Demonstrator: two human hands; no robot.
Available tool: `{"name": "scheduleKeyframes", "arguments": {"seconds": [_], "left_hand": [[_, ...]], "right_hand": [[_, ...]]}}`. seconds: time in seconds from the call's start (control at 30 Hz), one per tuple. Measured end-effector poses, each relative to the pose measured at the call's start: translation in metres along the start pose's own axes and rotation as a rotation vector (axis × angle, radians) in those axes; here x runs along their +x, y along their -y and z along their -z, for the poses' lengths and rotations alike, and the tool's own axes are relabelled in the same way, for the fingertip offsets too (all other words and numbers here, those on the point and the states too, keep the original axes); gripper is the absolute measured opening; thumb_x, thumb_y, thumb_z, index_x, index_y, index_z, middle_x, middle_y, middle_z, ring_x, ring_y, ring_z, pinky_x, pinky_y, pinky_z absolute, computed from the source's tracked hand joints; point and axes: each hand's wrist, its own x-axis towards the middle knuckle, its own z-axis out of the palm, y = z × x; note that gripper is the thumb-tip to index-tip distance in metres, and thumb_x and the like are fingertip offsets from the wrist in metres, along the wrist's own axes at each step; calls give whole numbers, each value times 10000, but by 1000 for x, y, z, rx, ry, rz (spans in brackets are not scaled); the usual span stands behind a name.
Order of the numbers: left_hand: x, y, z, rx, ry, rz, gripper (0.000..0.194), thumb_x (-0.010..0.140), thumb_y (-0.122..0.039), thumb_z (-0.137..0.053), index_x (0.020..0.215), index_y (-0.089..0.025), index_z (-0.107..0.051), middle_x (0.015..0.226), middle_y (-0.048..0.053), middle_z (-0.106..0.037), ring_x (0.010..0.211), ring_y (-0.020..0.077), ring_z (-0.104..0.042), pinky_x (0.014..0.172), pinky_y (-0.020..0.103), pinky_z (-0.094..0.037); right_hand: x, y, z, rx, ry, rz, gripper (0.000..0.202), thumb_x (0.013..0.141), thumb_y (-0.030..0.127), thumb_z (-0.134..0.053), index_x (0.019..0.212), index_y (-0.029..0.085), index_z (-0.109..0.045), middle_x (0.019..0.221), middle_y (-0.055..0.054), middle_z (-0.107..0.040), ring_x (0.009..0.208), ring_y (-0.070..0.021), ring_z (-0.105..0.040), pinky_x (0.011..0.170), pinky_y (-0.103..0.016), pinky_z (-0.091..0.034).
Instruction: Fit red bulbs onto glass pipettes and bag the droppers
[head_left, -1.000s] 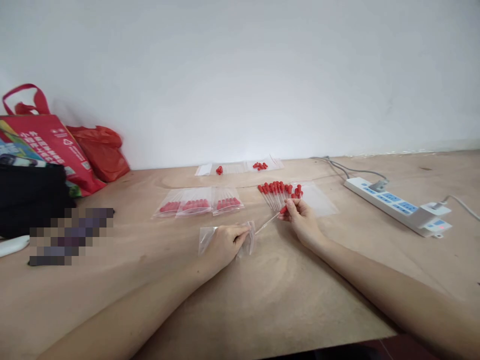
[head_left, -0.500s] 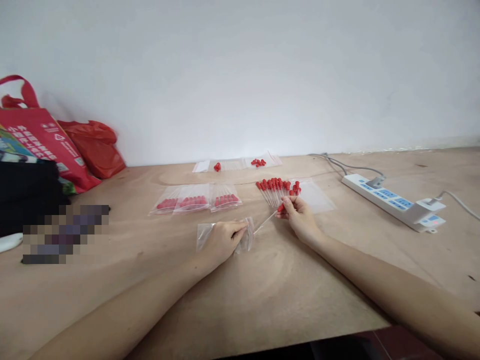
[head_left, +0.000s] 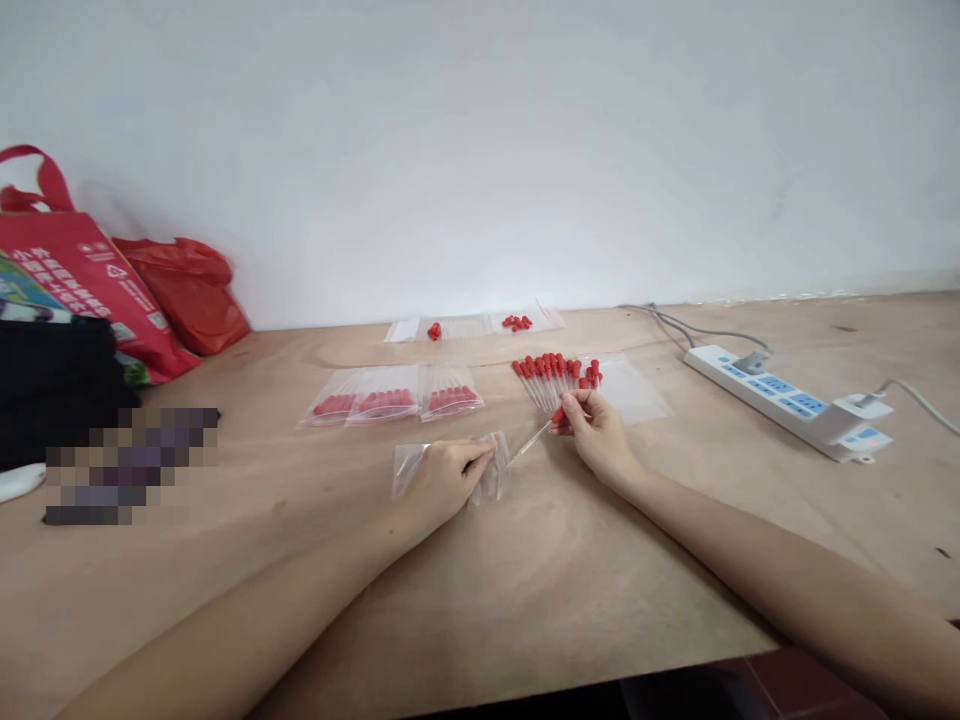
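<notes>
My left hand (head_left: 450, 474) pinches a small clear zip bag (head_left: 491, 480) near its mouth, on the wooden table. My right hand (head_left: 596, 432) grips a thin clear dropper (head_left: 531, 443) by its red bulb; its tip points down and left to the bag's opening. Just beyond my right hand lies a fanned group of red-capped droppers (head_left: 546, 370), beside a flat clear bag (head_left: 634, 388). To their left are three filled bags, among them the middle bag of droppers (head_left: 385, 398).
Against the wall lie clear bags with loose red bulbs (head_left: 517, 323). A white power strip (head_left: 757, 388) with cables is at the right. Red bags (head_left: 187, 290), black cloth (head_left: 60, 390) and a blurred-out item are at the left.
My right hand has shifted slightly left with the dropper, whose tip stays at the bag's mouth. My left hand keeps its hold on the bag.
</notes>
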Motion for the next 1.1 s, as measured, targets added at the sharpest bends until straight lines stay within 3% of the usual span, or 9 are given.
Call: {"name": "scheduleKeyframes", "arguments": {"seconds": [0.2, 0.37, 0.43, 0.63, 0.83, 0.9, 1.03, 1.1], "left_hand": [[1, -2, 4, -3, 34, 25, 254, 829, -217, -439, 985, -221, -639, 917, 30, -677, 865, 189, -624, 775, 299, -476], [-4, -1, 25, -22, 311, -18, 461, 778, -341, -523, 1221, -240, -446, 1225, 22, -504, 1124, 220, -465, 936, 360, -375], [-7, -1, 29, -13, 362, -12, 533, 757, -351, -547, 1258, -257, -390, 1298, 12, -417, 1190, 231, -384, 993, 394, -301], [-6, -2, 25, -60, 338, -16, 500, 786, -338, -507, 1260, -244, -380, 1296, 27, -423, 1201, 220, -371, 1018, 406, -255], [-1, -4, 20, -65, 304, -28, 478, 784, -343, -514, 1238, -234, -413, 1261, 33, -469, 1182, 233, -395, 975, 398, -318], [2, -6, 18, -78, 298, -61, 470, 790, -327, -509, 1238, -222, -413, 1248, 44, -483, 1151, 220, -433, 951, 377, -347], [7, -11, 13, -128, 283, -93, 446, 807, -308, -492, 1236, -223, -410, 1222, 46, -508, 1098, 192, -484, 909, 341, -390], [8, -12, 14, -153, 254, -100, 467, 795, -321, -511, 1238, -217, -407, 1236, 47, -494, 1119, 189, -466, 927, 337, -380]], "right_hand": [[-4, 0, -5, 24, 30, -31, 436, 591, 562, -599, 745, 182, -452, 580, 43, -523, 503, -97, -547, 546, -275, -508], [-4, -1, -3, 72, 82, -143, 418, 569, 509, -648, 744, 188, -447, 598, 42, -550, 551, -107, -571, 595, -278, -501], [-6, -1, -1, 77, 126, -173, 409, 563, 484, -664, 750, 190, -449, 599, 43, -564, 557, -102, -566, 593, -266, -485], [-8, 6, 4, -109, 394, -108, 289, 591, 392, -678, 693, 169, -527, 599, 39, -561, 526, -68, -487, 509, -200, -389], [-10, 6, 3, -163, 610, -54, 241, 586, 324, -695, 697, 161, -557, 475, 79, -462, 429, -44, -398, 411, -171, -316], [-13, 7, 0, -139, 653, -99, 249, 592, 307, -692, 739, 164, -551, 489, 78, -487, 425, -47, -438, 410, -168, -344], [-17, 9, -5, -10, 654, -244, 323, 609, 339, -670, 838, 185, -502, 714, 33, -601, 487, -79, -559, 443, -211, -444], [-16, 9, -5, 60, 660, -253, 331, 605, 328, -675, 836, 184, -486, 707, 33, -611, 527, -84, -581, 507, -231, -478]]}}
